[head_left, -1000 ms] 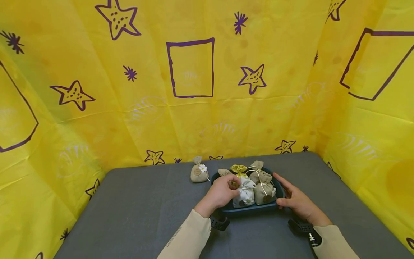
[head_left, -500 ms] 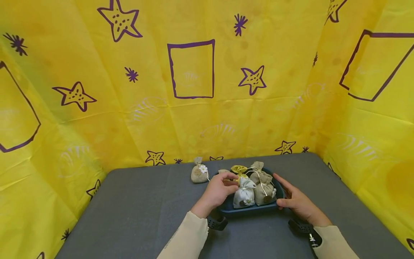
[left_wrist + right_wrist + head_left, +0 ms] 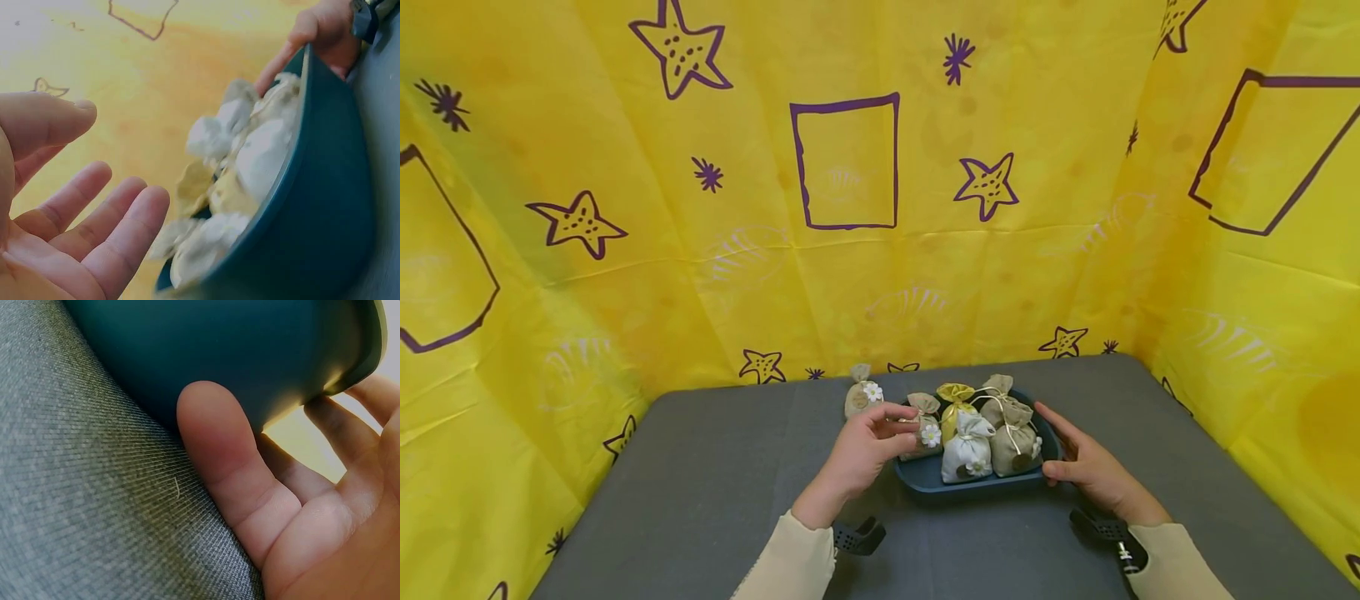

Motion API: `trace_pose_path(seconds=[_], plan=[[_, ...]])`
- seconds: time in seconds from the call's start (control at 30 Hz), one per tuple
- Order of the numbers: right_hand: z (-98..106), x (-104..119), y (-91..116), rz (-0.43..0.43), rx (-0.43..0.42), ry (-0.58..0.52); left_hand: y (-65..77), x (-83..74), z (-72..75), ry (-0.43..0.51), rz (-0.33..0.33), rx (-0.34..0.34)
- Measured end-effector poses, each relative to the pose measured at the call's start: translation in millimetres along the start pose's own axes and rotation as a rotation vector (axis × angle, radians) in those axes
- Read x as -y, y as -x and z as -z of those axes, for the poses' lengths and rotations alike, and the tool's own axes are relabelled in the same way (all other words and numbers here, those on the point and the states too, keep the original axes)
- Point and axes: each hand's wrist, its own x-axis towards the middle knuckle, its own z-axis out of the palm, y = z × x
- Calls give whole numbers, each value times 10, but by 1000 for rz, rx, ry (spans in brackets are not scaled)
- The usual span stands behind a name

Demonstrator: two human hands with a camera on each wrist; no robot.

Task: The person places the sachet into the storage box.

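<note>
My left hand (image 3: 861,450) is at the left end of a dark blue tray (image 3: 928,482), fingers parted and holding nothing. In the left wrist view, its thumb and fingers stand apart beside the tray. My right hand (image 3: 1097,475) holds the tray's right end, thumb (image 3: 215,437) against the outer wall. Inside the tray are small drawstring pouches: a beige pouch (image 3: 925,412) with a white flower, a yellow pouch (image 3: 952,419), a white pouch (image 3: 966,454) and two beige ones at the right. Another beige pouch (image 3: 859,400) sits outside, behind my left fingers, partly hidden.
The tray stands on a grey cloth-covered table (image 3: 722,492). A yellow fabric backdrop (image 3: 842,283) with purple starfish drawings rises behind the table and along both sides.
My left hand has moved left, away from the pouches in the tray, uncovering the flowered beige pouch and now overlapping the pouch outside. My right hand has stayed at the tray's end.
</note>
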Motion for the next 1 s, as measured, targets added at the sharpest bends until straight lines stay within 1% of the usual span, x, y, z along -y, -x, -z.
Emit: trace_pose_path(seconds=[0.07,0.13,0.2,0.27,0.37,0.47,0.53,0.63,0.87,1.0], plan=[[3,1,0,0,-2,2,41,-7,126,-17,-2,-25],[4,3,0,-1,-3,2,71,0,269,-29,0,-65],[2,9,-2,-2,-2,2,93,16,417,-17,4,-125],[-2,14,-3,-3,0,-1,108,44,553,6,7,-199],[-8,19,-5,-5,2,-7,115,104,725,42,5,-294],[-10,19,-4,-7,2,-10,109,185,857,67,27,-354],[-11,20,-3,-7,2,-9,100,246,924,72,54,-376],[-12,23,-1,-8,4,-7,74,344,998,91,94,-390],[-8,17,0,-9,2,-5,-37,597,1085,164,185,-382],[-6,15,-1,-7,3,0,-105,706,1113,166,234,-365]])
